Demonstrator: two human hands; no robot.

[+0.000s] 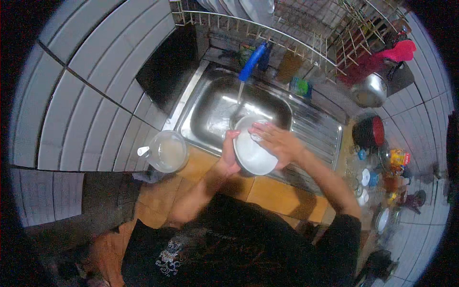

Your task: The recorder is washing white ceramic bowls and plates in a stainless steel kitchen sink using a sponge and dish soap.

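A white bowl or deep plate (255,156) is held tilted over the front edge of the stainless steel sink (204,111). My left hand (230,154) grips its left rim, with the thumb up along the side. Across the upper right of the bowl lies my right hand (274,141), its fingers flat on the white surface. Whitish suds seem to show by those fingertips; whether anything sits under them is hidden. Behind the bowl, a thin stream of water (241,91) runs from a blue tap spout (252,64) into the basin.
A clear round container (168,150) with cloudy liquid stands left of the sink. The ribbed drainboard (315,125) is on the right. A wire dish rack (258,27) holding plates hangs above. Jars and a dark pot (367,131) crowd the right counter.
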